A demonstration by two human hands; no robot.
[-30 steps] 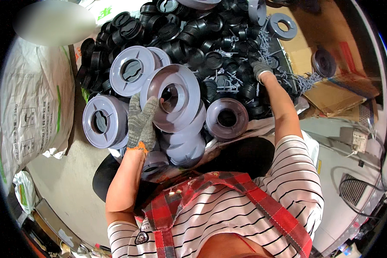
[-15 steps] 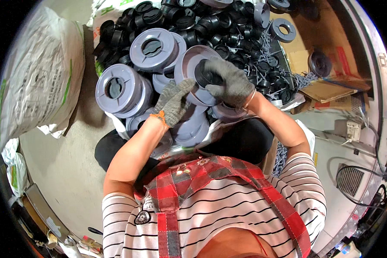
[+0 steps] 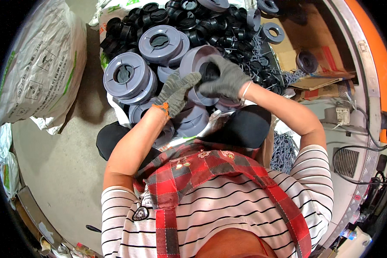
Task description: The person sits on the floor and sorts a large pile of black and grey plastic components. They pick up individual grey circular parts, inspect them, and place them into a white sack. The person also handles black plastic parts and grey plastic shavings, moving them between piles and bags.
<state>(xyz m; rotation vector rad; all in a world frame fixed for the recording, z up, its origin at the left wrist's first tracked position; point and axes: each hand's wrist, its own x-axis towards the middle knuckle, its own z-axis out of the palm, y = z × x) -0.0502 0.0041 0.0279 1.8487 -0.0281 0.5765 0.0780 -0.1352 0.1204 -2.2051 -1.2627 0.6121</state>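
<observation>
From my end, I see both gloved hands meeting at one held grey ring (image 3: 192, 57). The right hand (image 3: 228, 79) comes in from the ring's right, forearm slanting up and left, thumb and fingers curled round one black cap (image 3: 210, 71) at the ring's middle. The left hand (image 3: 176, 90) grips the ring's lower-left side, thumb laid toward it; I can't make out its hidden fingertips. Left of the held ring I count two assembled pieces facing up: a nearer one (image 3: 170, 29) and a farther one (image 3: 135, 64), each over another grey ring. Beyond it lies a heap of black caps (image 3: 193, 23), too overlapped to count. To its upper right are two loose rings (image 3: 280, 33), and farther right one darker ring (image 3: 306, 62) on cardboard (image 3: 327, 81). One large white sack (image 3: 51, 64) stands well left.
</observation>
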